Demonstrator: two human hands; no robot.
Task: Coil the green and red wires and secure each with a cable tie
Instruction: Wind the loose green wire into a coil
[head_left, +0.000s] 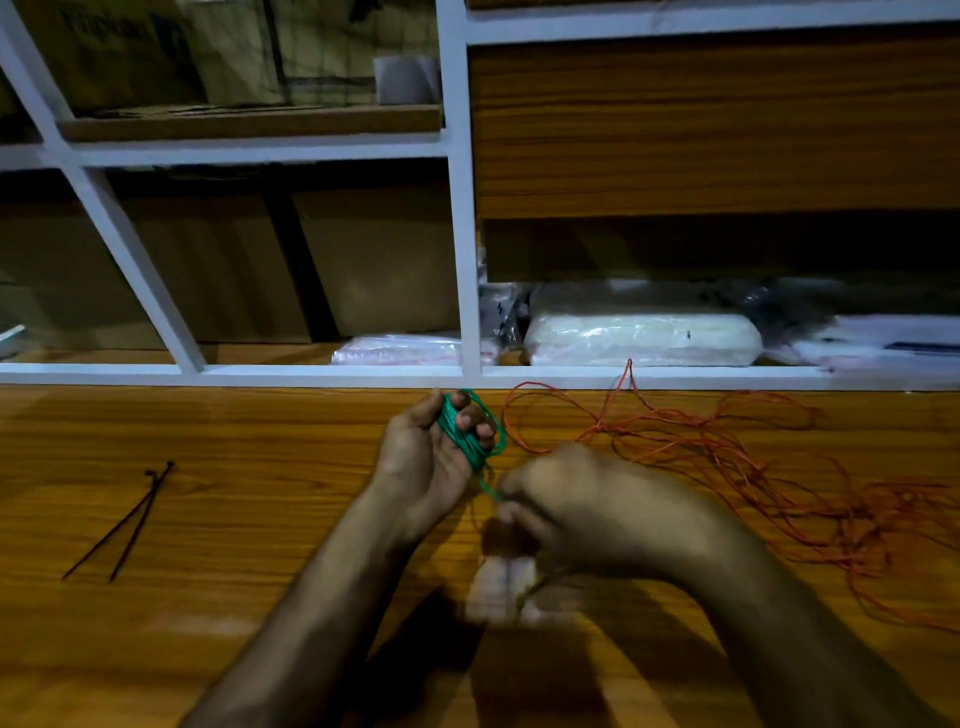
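Green wire (470, 436) is wound in a small coil around the fingers (470, 415) of the left hand (426, 457), a little above the middle of the view. The grip of this hand is half closed: the fingers curl inside the loops and the thumb presses from the other side, so the coil is held firmly. One short strand of the same wire goes down, toward 5 o'clock, into the right hand (571, 504). The right hand is blurred; its grip looks clenched around the end of the strand, with the fingertips pinched together just beside the left palm.

Red wire (727, 457) lies loose on the desk (234, 519) at 3 o'clock from the hands, in many tangled open loops that spread to the right edge of the view. One loop rises against the white frame of the shelf (467, 374) at 1 o'clock. Two dark cable ties (124, 519) lie on the desk at 9 o'clock, well apart from the hands, crossing near their heads.

The desk is of glossy brown wood grain, and a pale blurred reflection shows under the right wrist. Behind it, at 12 o'clock, the shelf holds cardboard boxes (384, 260) on the left and plastic bags (644, 338) with white material on the right. The room is dim
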